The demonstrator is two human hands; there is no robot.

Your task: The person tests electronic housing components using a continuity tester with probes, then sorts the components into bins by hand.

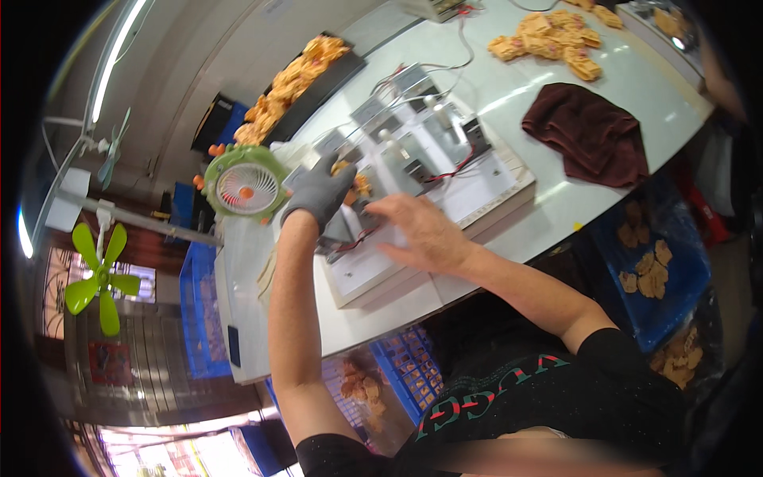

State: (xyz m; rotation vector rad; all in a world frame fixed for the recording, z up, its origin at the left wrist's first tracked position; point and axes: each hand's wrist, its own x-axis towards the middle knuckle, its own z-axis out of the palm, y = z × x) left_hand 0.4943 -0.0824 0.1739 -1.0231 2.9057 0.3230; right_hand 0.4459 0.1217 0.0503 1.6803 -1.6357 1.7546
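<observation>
Head view: a worker leaned over a white jig board (485,187) fitted with metal clamps and red wires. The risk, by the look of it, lay in fingers straying under a clamp, or a sleeve snagging a red wire (449,168) and tugging the fixture askew. The gloved left hand (318,193) curled narrowly around a small orange part (355,184) at the board's left end, beside a green desk fan (244,184). The bare right hand (425,232) lay flat, fingers loosely spread, pressing the board just beside it; whether it held anything could not be told.
</observation>
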